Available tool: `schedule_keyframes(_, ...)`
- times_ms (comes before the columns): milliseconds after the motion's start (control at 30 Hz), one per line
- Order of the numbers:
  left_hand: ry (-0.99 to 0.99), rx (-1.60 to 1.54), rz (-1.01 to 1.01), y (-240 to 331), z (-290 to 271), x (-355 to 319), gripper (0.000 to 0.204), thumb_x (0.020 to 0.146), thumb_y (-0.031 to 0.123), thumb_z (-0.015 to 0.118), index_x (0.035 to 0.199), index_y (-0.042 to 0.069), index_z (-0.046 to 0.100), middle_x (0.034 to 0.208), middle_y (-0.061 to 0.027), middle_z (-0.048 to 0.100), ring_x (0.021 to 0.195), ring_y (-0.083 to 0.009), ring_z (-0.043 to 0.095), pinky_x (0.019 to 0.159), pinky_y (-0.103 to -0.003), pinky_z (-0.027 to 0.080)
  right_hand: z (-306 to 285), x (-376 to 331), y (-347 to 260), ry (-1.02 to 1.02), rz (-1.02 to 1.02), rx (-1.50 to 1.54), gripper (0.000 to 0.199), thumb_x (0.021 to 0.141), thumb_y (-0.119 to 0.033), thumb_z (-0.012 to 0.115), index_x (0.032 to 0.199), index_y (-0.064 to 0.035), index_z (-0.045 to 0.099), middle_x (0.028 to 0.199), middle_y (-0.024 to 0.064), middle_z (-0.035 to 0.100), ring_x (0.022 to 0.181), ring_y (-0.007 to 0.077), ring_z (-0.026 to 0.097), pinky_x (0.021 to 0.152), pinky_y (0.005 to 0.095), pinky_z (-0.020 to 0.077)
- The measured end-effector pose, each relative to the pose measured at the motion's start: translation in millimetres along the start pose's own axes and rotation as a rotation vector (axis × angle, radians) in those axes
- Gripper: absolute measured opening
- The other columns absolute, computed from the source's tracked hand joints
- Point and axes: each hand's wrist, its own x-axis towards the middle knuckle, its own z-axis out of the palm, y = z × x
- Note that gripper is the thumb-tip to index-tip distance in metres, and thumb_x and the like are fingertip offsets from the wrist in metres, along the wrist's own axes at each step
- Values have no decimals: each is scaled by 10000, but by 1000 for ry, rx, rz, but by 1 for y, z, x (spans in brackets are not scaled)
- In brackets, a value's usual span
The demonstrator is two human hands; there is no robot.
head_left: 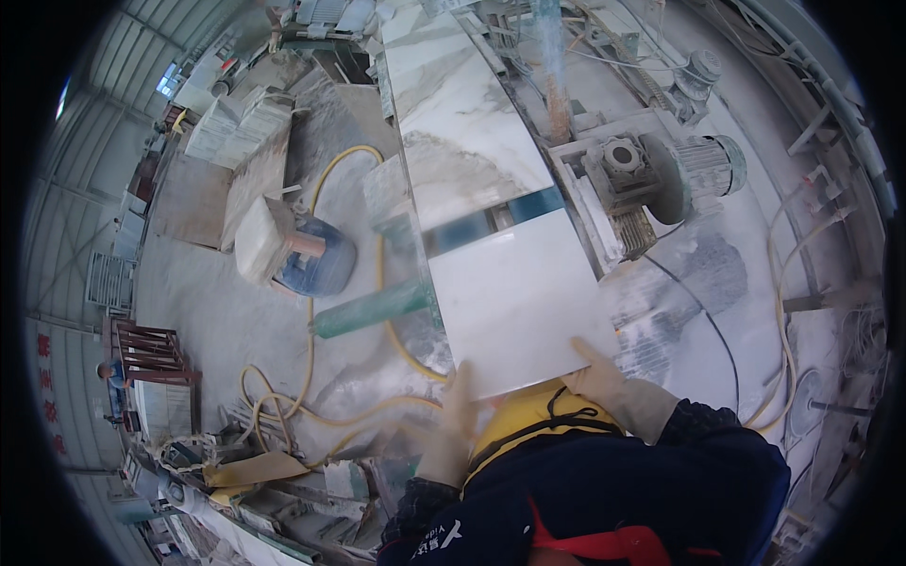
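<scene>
A large white stone slab [514,302] lies flat on the cutting machine's bed, running away from me. My left hand [456,415], in a pale glove, grips the slab's near left corner. At the near right corner my gloved right hand [604,382] rests with the thumb on top of the slab. A second veined slab [453,113] continues farther along the bed, past a dark blue band [491,222] across the surface.
A dusty motor and saw head [661,174] sit right of the slab. A yellow hose [311,377] loops over the dusty floor at left, near a blue drum [321,259] and a green tube [368,309]. Stacked slabs [226,127] stand far left.
</scene>
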Motion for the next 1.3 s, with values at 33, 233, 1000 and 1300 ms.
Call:
schedule_keyframes(33,46,-42,-103,2,4,-1,441,973,329,546,1282,15,548,1075,-123,624,978,-231,605,803,-402,515,-2,3,5,23,43,164,375,1007,-100,502,1375,-32,468,1383,128,540,1286,210,500,1100,335,393)
schedule_keyframes(233,109,-316,-365,26,7,33,560,969,407,560,1346,-4,515,1185,-125,622,1044,-251,606,864,-378,494,5,17,-12,-79,-210,-285,366,1016,-52,503,1377,-30,447,1367,114,556,1269,214,522,1090,338,426)
schedule_keyframes(1000,91,-494,-497,34,3,88,489,980,335,582,1403,109,485,1285,-59,582,1136,-191,579,902,-357,519,48,39,-78,-51,-36,679,339,1048,-133,469,1353,13,486,1364,97,574,1248,187,530,1087,311,417)
schedule_keyframes(1300,69,-484,-457,23,9,99,460,990,325,557,1365,67,494,1230,-78,591,1086,-201,587,884,-371,525,12,70,-45,-13,6,631,343,1026,-135,517,1339,5,510,1325,97,589,1214,187,541,1079,300,422)
